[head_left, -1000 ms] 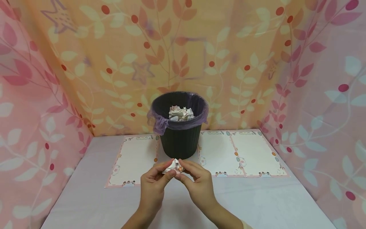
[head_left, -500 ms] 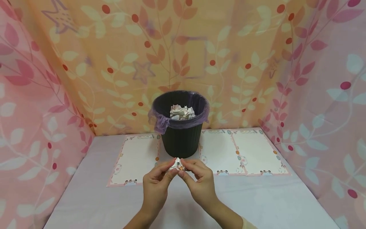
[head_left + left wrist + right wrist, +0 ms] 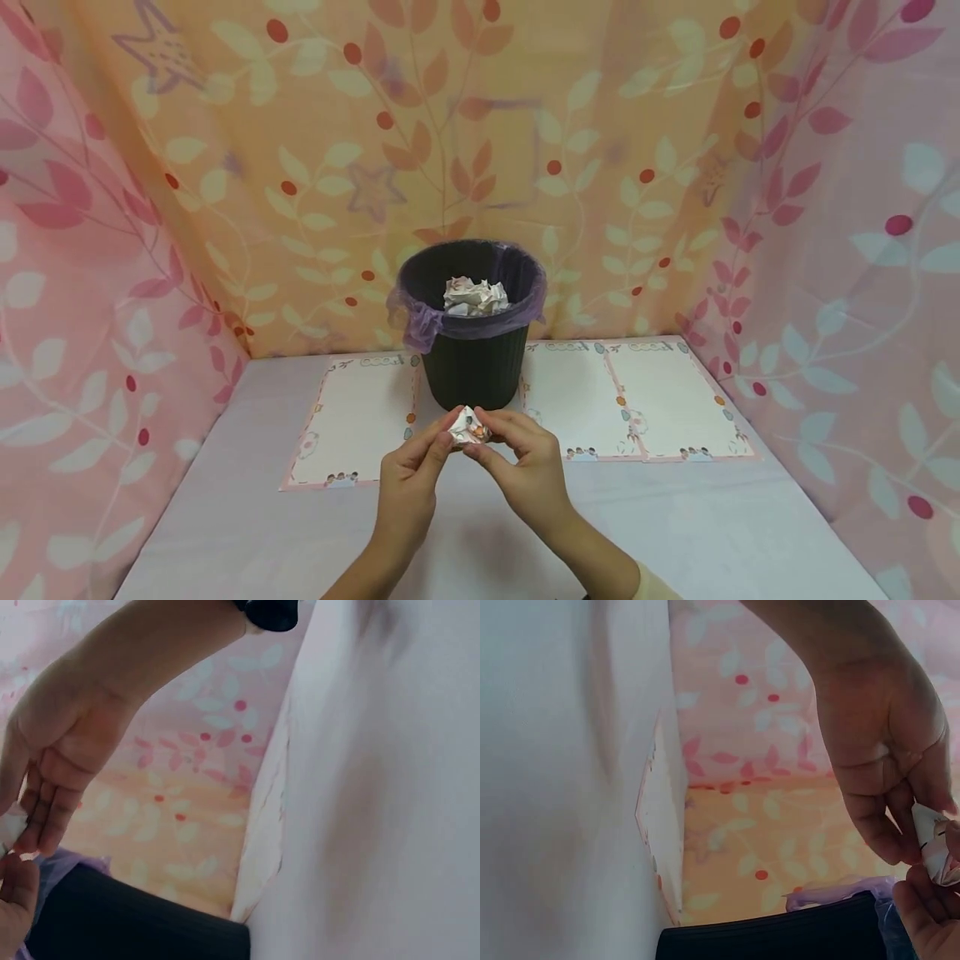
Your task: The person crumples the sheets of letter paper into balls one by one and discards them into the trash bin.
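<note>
Both hands hold a small crumpled ball of paper point(image 3: 469, 427), white with coloured print, just in front of the bin. My left hand point(image 3: 411, 467) grips its left side between thumb and fingers, and my right hand point(image 3: 528, 467) pinches its right side. In the left wrist view, the right hand point(image 3: 67, 727) reaches in from the top, with part of the paper point(image 3: 10, 825) at the left edge. The right wrist view has the left hand point(image 3: 885, 735) at upper right and the folded paper point(image 3: 934, 847) between both hands' fingertips.
A black bin point(image 3: 476, 367) with a purple liner point(image 3: 423, 321) stands ahead, crumpled paper point(image 3: 474, 297) inside it. Flat bordered sheets lie left point(image 3: 360, 421) and right point(image 3: 573, 400) of it, with another sheet point(image 3: 675, 400) farther right. Patterned curtains point(image 3: 600, 125) enclose the white table point(image 3: 247, 533).
The paper ball has been turned and squeezed, and more of its printed face shows now. Both hands have risen slightly in view, still holding it. The bin and sheets stay put.
</note>
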The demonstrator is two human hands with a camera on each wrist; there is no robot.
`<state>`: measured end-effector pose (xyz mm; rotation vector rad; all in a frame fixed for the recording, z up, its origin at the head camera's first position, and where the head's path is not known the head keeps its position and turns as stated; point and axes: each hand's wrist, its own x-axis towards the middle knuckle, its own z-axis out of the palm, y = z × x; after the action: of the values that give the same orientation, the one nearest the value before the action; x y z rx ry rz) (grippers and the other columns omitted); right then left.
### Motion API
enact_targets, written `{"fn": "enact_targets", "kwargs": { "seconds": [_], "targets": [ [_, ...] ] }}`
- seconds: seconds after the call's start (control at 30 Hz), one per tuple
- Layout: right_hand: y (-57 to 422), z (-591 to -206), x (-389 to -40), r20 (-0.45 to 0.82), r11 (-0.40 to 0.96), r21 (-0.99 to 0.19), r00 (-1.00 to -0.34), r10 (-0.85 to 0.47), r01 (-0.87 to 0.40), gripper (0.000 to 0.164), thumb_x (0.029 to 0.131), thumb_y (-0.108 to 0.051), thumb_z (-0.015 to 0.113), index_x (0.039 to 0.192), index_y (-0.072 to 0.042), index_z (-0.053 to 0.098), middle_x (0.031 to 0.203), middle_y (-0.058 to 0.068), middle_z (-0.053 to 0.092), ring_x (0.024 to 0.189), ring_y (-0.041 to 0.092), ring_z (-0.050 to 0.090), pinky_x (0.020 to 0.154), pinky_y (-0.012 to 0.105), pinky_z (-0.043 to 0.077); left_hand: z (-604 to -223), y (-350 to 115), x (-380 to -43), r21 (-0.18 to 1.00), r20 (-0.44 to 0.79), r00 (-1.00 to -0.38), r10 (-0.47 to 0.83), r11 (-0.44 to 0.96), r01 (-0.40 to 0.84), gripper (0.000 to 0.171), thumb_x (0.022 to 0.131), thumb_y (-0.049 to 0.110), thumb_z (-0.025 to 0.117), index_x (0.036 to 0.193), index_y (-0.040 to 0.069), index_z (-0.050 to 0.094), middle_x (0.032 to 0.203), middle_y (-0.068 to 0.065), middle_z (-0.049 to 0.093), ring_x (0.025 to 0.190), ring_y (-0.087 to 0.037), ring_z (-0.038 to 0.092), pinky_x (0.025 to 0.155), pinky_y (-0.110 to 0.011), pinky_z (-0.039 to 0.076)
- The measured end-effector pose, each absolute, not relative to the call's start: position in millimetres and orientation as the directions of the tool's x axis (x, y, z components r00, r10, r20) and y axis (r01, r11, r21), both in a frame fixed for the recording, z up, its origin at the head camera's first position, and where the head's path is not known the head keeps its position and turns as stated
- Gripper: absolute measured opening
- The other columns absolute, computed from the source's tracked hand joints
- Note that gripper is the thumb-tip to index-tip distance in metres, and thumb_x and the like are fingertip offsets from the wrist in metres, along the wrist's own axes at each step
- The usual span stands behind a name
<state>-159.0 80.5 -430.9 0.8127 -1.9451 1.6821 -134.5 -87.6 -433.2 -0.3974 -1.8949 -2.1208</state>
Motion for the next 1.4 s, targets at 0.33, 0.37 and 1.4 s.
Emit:
{"fn": "enact_targets", "kwargs": {
  "seconds": [0.33,0.37,1.4],
  "targets": [
    [86,-431,-166,0.602,0.051,-0.787,-0.783,-0.156,-0.615,0.042,0.085,-0.011,0.084,0.125,-0.009,0.073,0.117,0.004,0.070,0.102,0.020,0.069,0.089,0.030,0.060,-415,-114,-154,0.926,0.377,-0.923,-0.077,0.059,0.373,0.033,0.097,0.015,0.072,0.130,0.013,0.070,0.120,-0.008,0.070,0.109,-0.019,0.068,0.095,-0.023,0.056],
    [87,-432,-168,0.607,0.047,-0.783,-0.780,-0.153,-0.620,0.042,0.084,-0.009,0.084,0.125,-0.008,0.073,0.117,0.005,0.070,0.102,0.021,0.069,0.090,0.030,0.060,-411,-117,-157,0.922,0.385,-0.919,-0.085,0.067,0.381,0.034,0.097,0.014,0.072,0.131,0.013,0.070,0.120,-0.007,0.070,0.109,-0.019,0.068,0.095,-0.023,0.056],
    [90,-432,-171,0.619,0.001,-0.772,-0.752,-0.228,-0.636,0.042,0.085,-0.002,0.082,0.126,-0.001,0.071,0.116,0.012,0.069,0.103,0.020,0.068,0.093,0.029,0.059,-327,-170,-281,0.851,0.355,-0.933,-0.054,0.431,0.299,0.085,0.091,0.059,0.071,0.157,0.014,0.042,0.161,-0.011,0.041,0.148,-0.040,0.037,0.119,-0.054,0.036]
  ]
}}
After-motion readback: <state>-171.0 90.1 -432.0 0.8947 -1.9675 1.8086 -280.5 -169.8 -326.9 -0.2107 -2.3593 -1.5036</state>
